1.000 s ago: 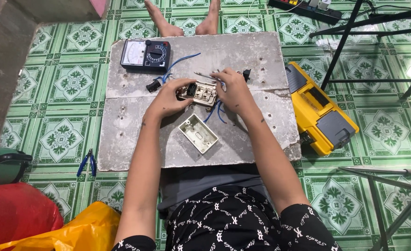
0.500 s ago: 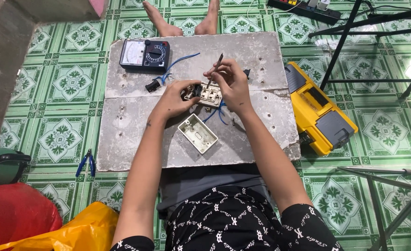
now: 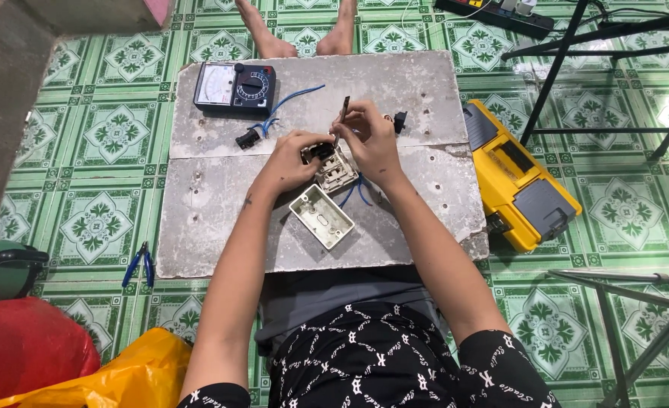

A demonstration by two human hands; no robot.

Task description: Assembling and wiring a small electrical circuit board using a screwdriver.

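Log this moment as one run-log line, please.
left hand: steadies switch module | right hand: holds thin tool upright on it | empty switch box: on board

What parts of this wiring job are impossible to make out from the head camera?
- Head view: tip of the thin tool, hidden behind the right hand.
- Switch module terminals: too small, partly covered by the left hand.
- Meter dial reading: too small.
- Power strip: cut off by the top edge.

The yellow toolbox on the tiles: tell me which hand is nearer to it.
Right. The right hand works a thin tool at the switch part in the middle of the board, on the side towards the yellow toolbox. The left hand grips that part from the far side.
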